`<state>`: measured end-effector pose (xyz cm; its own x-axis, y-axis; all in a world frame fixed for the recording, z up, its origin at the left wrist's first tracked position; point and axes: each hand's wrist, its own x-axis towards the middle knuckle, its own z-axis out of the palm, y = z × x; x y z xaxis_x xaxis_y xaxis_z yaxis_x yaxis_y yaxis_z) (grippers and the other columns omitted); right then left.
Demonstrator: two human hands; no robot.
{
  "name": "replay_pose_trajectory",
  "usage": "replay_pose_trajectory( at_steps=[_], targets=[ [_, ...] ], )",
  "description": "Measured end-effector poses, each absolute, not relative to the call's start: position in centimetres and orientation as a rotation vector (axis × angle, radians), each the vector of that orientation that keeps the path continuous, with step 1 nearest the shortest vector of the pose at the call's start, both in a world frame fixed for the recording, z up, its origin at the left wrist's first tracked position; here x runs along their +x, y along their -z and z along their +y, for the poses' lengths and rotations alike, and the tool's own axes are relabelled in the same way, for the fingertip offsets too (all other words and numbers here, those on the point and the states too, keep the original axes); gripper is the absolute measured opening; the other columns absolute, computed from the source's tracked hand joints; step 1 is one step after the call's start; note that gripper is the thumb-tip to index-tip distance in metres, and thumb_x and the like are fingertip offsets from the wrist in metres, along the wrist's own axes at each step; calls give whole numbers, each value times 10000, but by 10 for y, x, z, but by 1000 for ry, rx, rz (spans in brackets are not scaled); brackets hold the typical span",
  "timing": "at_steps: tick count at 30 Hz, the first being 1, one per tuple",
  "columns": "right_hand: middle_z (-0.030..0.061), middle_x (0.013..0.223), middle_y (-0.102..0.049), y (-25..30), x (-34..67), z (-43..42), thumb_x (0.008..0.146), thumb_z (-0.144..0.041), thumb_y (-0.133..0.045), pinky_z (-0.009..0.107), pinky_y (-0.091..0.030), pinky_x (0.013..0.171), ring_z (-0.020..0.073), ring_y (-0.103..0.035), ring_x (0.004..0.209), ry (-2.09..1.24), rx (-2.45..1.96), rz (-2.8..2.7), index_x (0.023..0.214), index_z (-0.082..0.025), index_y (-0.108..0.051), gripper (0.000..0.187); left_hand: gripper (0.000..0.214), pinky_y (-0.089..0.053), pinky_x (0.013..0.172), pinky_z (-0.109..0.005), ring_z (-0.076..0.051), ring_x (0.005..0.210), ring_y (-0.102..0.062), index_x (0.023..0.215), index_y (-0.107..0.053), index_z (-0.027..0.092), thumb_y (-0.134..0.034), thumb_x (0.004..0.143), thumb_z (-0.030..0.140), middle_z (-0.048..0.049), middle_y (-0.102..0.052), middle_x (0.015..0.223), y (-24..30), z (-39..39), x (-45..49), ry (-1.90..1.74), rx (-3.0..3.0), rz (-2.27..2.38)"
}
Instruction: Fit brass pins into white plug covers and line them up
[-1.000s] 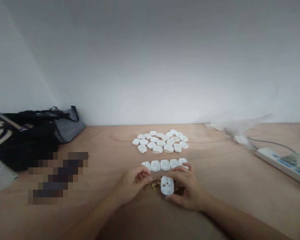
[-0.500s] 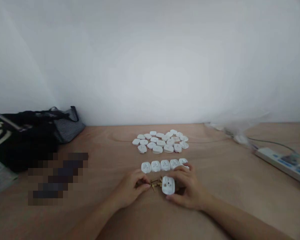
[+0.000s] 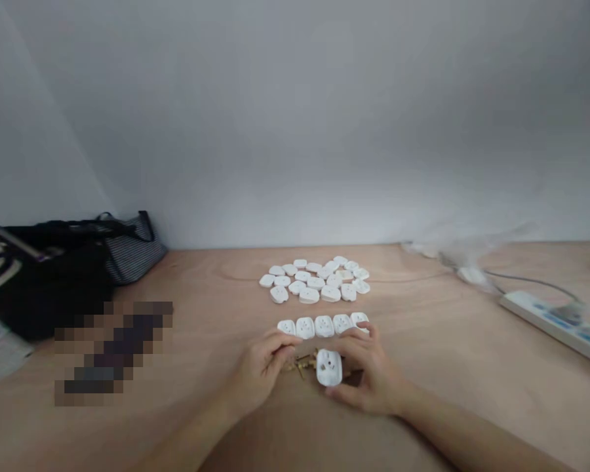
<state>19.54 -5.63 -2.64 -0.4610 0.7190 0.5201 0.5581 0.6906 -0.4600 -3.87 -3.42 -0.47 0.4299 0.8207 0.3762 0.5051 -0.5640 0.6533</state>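
Observation:
My right hand (image 3: 366,370) holds a white plastic socket housing (image 3: 329,368) by its edges, its hollow inside turned up toward me. A small brass-coloured spot shows inside it. Just left of the housing, my left hand (image 3: 268,360) has its thumb and fingertips pinched together; whatever is between them is too small to make out. Small brass pins (image 3: 302,365) lie in a heap on the table between the hands, partly hidden behind the housing. Beyond the hands, several similar white housings (image 3: 324,326) stand in a row, hollow side up.
Farther back lies a cluster of white plastic covers (image 3: 316,283). A black bag (image 3: 54,275) sits at the left beside a blurred-out dark object (image 3: 120,347). At the right are a power strip (image 3: 555,324) with a cable and a clear plastic bag (image 3: 472,252).
My left hand has risen slightly from the brass pins, its fingers now pinched closer together. The right hand keeps the housing in nearly the same place.

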Motion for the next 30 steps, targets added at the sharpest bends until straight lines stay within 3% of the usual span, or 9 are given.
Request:
replay_pose_trajectory(
  at_steps=[15,30],
  targets=[
    [40,951,-664,32,190,-57,642,-488,-729,453,-214,971,235,-573,934,-277,-949,-2146,1096,-262,-584,528,88,-523,656,-228,-163,698,-657,811,-726,174,-665,753,200,-25,-713,759,19,-50,-2,-1168,1801,1024],
    [27,971,-666,33,190,-58,632,-459,-748,451,-188,963,227,-585,938,-254,-922,-2145,1083,-266,-550,529,62,-433,563,-205,-124,628,-528,738,-750,202,-735,689,237,-2,-530,694,24,-49,0,-1182,1834,1072]
  ],
)
